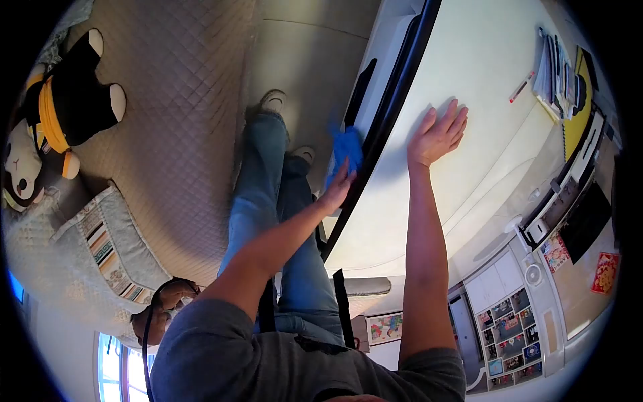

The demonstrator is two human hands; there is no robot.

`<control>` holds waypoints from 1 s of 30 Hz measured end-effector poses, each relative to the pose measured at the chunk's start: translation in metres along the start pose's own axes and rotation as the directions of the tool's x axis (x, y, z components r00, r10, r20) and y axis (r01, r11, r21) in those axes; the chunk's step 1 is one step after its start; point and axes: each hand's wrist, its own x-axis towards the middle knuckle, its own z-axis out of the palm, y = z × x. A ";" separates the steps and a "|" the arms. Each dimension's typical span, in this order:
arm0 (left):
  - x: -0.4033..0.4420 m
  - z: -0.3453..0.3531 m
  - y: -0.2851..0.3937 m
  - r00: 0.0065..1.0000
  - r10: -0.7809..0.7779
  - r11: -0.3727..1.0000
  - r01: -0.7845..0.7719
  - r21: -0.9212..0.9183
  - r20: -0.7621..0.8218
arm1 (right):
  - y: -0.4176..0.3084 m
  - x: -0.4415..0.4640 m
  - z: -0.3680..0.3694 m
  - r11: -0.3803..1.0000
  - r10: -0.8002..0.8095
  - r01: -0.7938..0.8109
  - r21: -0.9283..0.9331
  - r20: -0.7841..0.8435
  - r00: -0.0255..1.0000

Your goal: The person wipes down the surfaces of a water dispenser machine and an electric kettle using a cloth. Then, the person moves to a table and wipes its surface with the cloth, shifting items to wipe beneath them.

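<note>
My left hand (338, 193) reaches down beside the dark edge of a white tabletop (395, 201). Its fingers are on a crumpled blue cloth (347, 149), which is slightly smeared and lies against the side below the edge. My right hand (439, 134) rests palm down on the tabletop with the fingers stretched out, holding nothing. A red-and-white pen (522, 87) lies farther off on the same top, near a stack of books and papers (554, 77).
To the left is a bed with a quilted beige cover (181, 100), bearing a black-and-white plush toy (74, 100) and a patterned cushion (120, 248). My feet stand on the floor (311, 60) between bed and table. A shelf unit (512, 338) and a small white fan (533, 273) are at right.
</note>
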 end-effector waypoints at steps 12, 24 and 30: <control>0.008 -0.025 0.144 0.983 0.119 0.923 -0.162 -0.349 -0.141 | 0.000 -0.001 0.006 0.999 0.041 -0.041 -0.034 0.000 0.999; -0.017 0.093 0.229 0.561 0.542 0.060 -0.768 0.637 0.626 | 0.043 -0.019 -0.080 0.550 0.696 -0.534 0.642 0.001 0.718; 0.006 0.072 0.266 0.531 0.697 -0.188 -0.514 0.837 0.482 | -0.031 -0.056 -0.044 0.852 0.366 -0.477 0.216 0.406 0.837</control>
